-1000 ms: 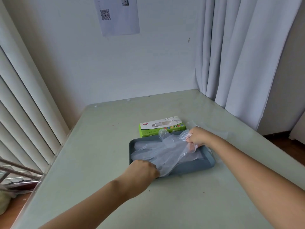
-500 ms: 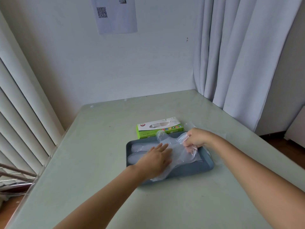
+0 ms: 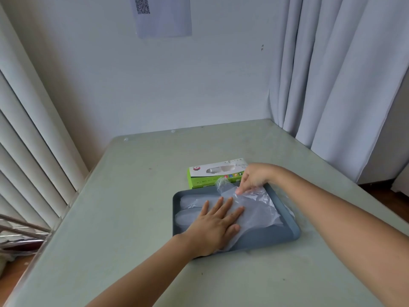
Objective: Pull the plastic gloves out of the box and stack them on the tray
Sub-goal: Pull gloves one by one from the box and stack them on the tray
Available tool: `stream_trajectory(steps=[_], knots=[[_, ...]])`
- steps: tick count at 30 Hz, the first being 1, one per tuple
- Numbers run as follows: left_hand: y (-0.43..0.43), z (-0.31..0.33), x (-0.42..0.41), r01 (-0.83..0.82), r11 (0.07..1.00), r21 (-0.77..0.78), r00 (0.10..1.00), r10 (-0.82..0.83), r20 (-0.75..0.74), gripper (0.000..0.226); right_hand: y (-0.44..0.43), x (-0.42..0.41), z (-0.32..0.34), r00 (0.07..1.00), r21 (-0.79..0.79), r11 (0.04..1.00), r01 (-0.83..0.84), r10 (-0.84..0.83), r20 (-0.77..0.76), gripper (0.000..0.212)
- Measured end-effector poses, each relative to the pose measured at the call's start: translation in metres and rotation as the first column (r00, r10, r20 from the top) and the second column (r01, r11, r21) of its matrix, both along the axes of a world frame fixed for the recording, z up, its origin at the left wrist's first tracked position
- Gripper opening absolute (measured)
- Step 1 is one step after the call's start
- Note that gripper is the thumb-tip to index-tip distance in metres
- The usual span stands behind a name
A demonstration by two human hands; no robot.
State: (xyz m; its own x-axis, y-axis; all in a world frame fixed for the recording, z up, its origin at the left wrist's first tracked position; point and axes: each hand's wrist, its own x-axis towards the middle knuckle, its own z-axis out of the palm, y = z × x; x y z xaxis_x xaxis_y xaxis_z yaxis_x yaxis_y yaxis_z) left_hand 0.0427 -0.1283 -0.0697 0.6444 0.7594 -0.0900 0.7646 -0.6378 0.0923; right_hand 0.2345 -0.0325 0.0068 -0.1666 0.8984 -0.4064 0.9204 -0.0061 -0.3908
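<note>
A blue-grey tray (image 3: 285,237) lies on the pale green table. Clear plastic gloves (image 3: 259,209) are stacked in it, their crumpled top sheet reaching toward the tray's far edge. My left hand (image 3: 215,226) lies flat with straight, spread fingers, pressing the gloves down near the tray's front left. My right hand (image 3: 253,177) hovers over the tray's far edge with its fingertips touching the top glove's edge. A green and white glove box (image 3: 207,178) stands just behind the tray, partly hidden by my right hand.
The table (image 3: 132,218) meets a white wall at the back. White curtains (image 3: 332,74) hang at the right and vertical blinds (image 3: 28,151) at the left. A metal rack (image 3: 20,233) juts in by the table's left edge.
My left hand went from gripping the glove's near end to lying flat on the stack. My right hand loosened its grip and now only touches the glove's far edge.
</note>
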Motion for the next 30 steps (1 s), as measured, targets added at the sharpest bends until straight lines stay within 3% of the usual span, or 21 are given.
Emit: stream_trajectory(steps=[2, 4, 7, 10, 14, 18, 24, 30], knots=[[-0.001, 0.000, 0.000, 0.008, 1.000, -0.005, 1.000, -0.008, 0.013, 0.077, -0.004, 0.000, 0.003, 0.998, -0.016, 0.999, -0.043, 0.042, -0.044, 0.008], [-0.002, 0.002, 0.001, 0.019, 1.000, -0.003, 1.000, -0.019, 0.018, 0.078, -0.008, 0.004, 0.007, 0.991, -0.063, 0.993, -0.096, 0.090, -0.096, 0.012], [-0.003, 0.004, 0.001, 0.026, 1.000, -0.005, 0.999, -0.026, 0.027, 0.055, -0.013, 0.009, 0.011, 0.978, -0.120, 0.985, -0.127, 0.104, -0.181, 0.024], [-0.005, 0.007, 0.001, 0.033, 0.999, -0.011, 0.999, -0.033, 0.023, 0.052, -0.014, 0.007, 0.010, 0.973, -0.102, 0.984, -0.143, 0.121, -0.195, 0.020], [-0.006, 0.011, 0.002, 0.035, 0.999, -0.011, 0.999, -0.035, 0.002, 0.052, -0.014, -0.005, 0.003, 0.978, 0.009, 0.995, -0.102, 0.102, -0.181, 0.030], [-0.007, 0.014, 0.001, 0.045, 0.999, -0.029, 0.999, -0.045, 0.002, 0.053, -0.016, -0.011, -0.003, 0.942, 0.107, 0.987, -0.118, 0.145, -0.302, 0.021], [-0.007, 0.013, 0.002, 0.020, 0.999, -0.047, 1.000, -0.021, -0.021, 0.052, -0.016, -0.011, -0.008, 0.914, 0.204, 0.975, -0.092, 0.164, -0.370, 0.035], [-0.009, 0.017, 0.004, -0.034, 0.996, -0.078, 0.997, 0.028, -0.073, 0.053, -0.012, -0.026, -0.022, 0.914, 0.500, 0.863, 0.073, 0.142, -0.379, 0.016]])
